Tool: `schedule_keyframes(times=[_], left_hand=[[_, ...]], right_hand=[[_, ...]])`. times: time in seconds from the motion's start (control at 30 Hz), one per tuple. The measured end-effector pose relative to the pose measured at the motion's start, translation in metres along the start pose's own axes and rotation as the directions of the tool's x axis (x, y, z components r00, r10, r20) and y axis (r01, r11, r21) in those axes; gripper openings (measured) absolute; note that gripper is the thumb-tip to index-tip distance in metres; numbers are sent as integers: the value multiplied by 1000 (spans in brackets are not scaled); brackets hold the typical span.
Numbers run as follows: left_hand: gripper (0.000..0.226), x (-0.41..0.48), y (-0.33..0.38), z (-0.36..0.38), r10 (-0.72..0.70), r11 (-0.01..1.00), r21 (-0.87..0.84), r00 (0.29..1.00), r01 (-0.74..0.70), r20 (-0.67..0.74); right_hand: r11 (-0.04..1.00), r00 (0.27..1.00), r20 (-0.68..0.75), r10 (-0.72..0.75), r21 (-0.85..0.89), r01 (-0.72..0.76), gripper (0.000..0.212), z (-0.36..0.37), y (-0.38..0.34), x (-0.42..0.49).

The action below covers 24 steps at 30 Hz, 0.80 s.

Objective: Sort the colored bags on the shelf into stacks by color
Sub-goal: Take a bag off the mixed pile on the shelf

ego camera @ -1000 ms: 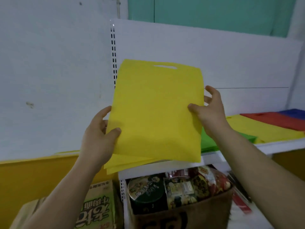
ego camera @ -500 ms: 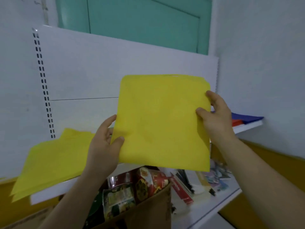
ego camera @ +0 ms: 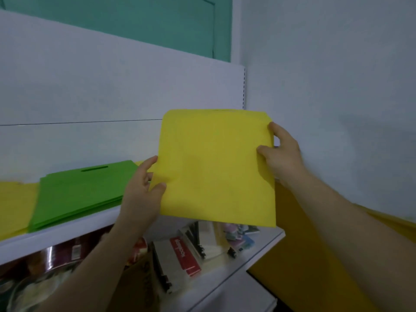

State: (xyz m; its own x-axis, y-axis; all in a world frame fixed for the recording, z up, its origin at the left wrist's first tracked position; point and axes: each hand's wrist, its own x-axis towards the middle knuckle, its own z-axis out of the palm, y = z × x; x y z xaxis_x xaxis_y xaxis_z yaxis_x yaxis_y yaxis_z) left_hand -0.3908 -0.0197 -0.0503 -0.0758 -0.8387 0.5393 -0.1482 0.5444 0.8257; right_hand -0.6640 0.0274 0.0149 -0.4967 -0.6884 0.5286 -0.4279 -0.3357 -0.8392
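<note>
I hold a flat yellow bag (ego camera: 216,167) upright in front of the right end of the white shelf (ego camera: 67,230). My left hand (ego camera: 141,194) pinches its lower left edge and my right hand (ego camera: 281,154) grips its upper right edge. A stack of green bags (ego camera: 78,194) with a handle slot lies on the shelf to the left of my hands. A yellow stack (ego camera: 13,206) shows at the far left edge. The held bag hides the shelf's right end.
The white back panel (ego camera: 112,91) and a pale side wall (ego camera: 337,97) close in the shelf corner. On the lower shelf (ego camera: 225,278) lie packets, a red box (ego camera: 184,255) and a cardboard box of goods (ego camera: 135,282).
The view has swung further right along the shelf. The green stack has come into sight on the left. Both hands still hold the yellow bag, now near the right corner.
</note>
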Motion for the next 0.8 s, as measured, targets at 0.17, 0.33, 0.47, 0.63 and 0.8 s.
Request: schedule_keyframes(times=[0.17,0.33,0.47,0.63,0.8], left_hand=[[56,35,-14,27,-14,998,63,999,16,-35],[55,81,-26,41,4,993,118,996,7,-93],[54,117,-36,46,-3,991,133,988,24,-154],[54,140,-46,41,-2,970,237,971,61,-241],[58,148,-55,33,-46,903,399,957,162,-286]], right_hand=[[999,1000,6,21,28,-21,66,5,29,39],[999,999,25,24,43,-25,65,35,51,88],[1000,997,73,-3,23,1,65,66,66,130],[999,989,146,-28,48,21,66,112,85,175],[997,956,286,-70,56,57,66,167,103,210]])
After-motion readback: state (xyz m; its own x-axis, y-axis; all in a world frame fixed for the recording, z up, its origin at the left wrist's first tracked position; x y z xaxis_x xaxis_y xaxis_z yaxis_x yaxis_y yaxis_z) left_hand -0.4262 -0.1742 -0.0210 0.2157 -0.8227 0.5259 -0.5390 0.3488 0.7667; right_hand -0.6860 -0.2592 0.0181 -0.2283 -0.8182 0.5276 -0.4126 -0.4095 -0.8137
